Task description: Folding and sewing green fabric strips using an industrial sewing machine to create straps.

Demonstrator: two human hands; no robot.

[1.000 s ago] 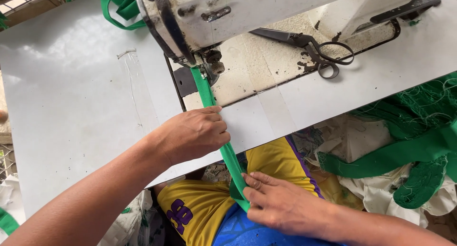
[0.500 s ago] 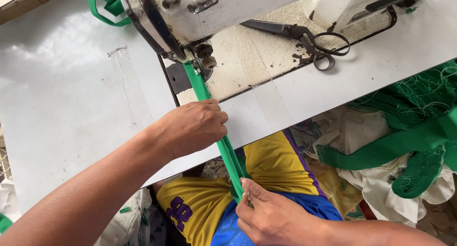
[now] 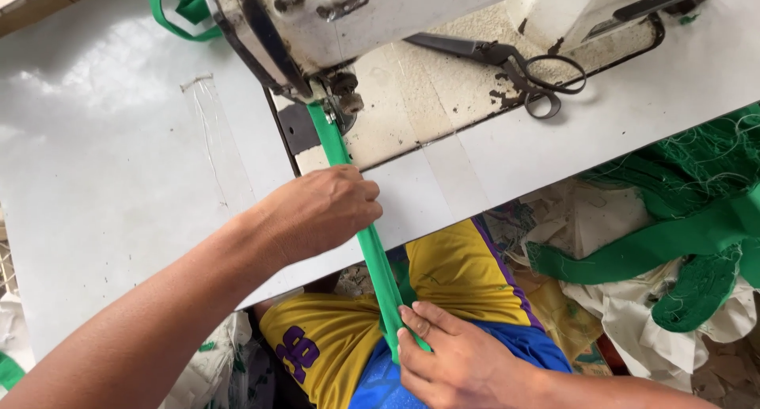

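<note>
A: Where's the strap rn?

B: The long green folded fabric strip (image 3: 372,251) runs from under the presser foot (image 3: 346,100) of the worn white sewing machine (image 3: 380,13), across the white bench (image 3: 119,163), off the near edge & down over the lap.

A: Hands?

B: Left hand (image 3: 321,211) lies palm down on the strip near the bench's near edge, fingers curled over it, pressing it to the bench. Right hand (image 3: 459,361) is lower, off the bench, w/ thumb & fingers pinching the strip's near end against the yellow-and-blue shorts (image 3: 451,266). Strip is taut & straight between the two.

A: Anything else on the bench?

B: Black metal scissors (image 3: 507,60) lie on the machine's cream bed plate, right of the needle, handles to the right. More green fabric (image 3: 178,5) bunched at the far side, left of the machine.

A: Off the bench?

B: On the right, a pile of green netting and strips (image 3: 697,219) on top of white cloth scraps (image 3: 609,298).
</note>
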